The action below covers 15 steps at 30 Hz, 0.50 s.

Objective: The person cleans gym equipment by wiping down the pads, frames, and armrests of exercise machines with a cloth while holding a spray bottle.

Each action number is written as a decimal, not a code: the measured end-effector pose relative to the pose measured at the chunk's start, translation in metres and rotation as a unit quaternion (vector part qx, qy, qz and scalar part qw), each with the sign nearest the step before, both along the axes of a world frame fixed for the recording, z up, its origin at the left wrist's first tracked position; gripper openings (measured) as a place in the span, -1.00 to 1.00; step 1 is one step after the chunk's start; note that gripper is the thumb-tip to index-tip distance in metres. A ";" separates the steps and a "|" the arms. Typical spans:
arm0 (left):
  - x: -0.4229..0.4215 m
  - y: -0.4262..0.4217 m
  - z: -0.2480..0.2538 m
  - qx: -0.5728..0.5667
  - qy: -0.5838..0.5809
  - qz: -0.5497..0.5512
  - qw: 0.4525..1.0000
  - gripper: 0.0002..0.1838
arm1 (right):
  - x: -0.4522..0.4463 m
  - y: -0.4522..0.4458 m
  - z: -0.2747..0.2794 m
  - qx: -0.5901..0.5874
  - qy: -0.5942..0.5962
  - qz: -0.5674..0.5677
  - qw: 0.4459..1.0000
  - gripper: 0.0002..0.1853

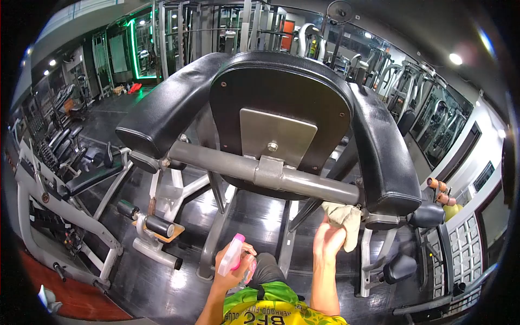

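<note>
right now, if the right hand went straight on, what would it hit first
Probably the grey crossbar, with the cloth in the right hand reaching it first, though depth is unclear.

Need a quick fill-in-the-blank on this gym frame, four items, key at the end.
1. The left hand holds a spray bottle with a ____ nozzle.
2. The cloth is in the ____ hand.
3. The machine's long side pads are coloured ____.
4. The neon strip in the background glows ____.

Missing words: pink; right; black; green.
</note>
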<state>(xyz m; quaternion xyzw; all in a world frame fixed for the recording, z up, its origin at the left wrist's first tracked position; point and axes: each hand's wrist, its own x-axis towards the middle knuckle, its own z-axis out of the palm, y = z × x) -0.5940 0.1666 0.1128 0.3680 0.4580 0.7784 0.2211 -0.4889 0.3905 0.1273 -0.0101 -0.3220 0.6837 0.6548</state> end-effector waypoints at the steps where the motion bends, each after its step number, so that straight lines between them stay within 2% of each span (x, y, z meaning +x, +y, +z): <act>1: -0.001 -0.001 0.001 0.001 -0.010 0.002 1.000 -0.86 | 0.002 0.002 -0.005 0.000 0.000 0.000 1.000 -0.74; 3: -0.004 -0.002 -0.001 -0.001 -0.003 0.006 1.000 -0.87 | 0.004 0.005 -0.014 -0.057 0.015 -0.035 0.998 -0.65; 5: -0.007 -0.003 -0.001 -0.003 0.004 0.011 1.000 -0.87 | -0.001 0.002 -0.013 -0.054 0.013 -0.044 0.998 -0.63; 7: -0.008 -0.005 -0.001 -0.006 0.017 0.019 1.000 -0.87 | -0.008 0.003 -0.009 -0.003 -0.036 -0.078 0.996 -0.63; 9: -0.011 -0.007 -0.006 -0.018 0.028 0.031 0.999 -0.87 | -0.021 -0.006 -0.004 -0.073 -0.068 -0.144 0.984 -0.66; 11: -0.013 -0.009 -0.008 -0.028 0.039 0.040 0.998 -0.87 | -0.035 -0.021 0.014 -0.039 -0.072 -0.113 0.990 -0.69; 13: -0.014 -0.010 -0.010 -0.017 0.008 0.040 0.999 -0.87 | -0.054 -0.026 -0.004 0.056 -0.036 -0.009 0.998 -0.69; 15: -0.015 -0.011 -0.010 -0.018 0.006 0.048 0.999 -0.87 | -0.077 -0.047 0.001 0.034 -0.053 0.033 0.997 -0.67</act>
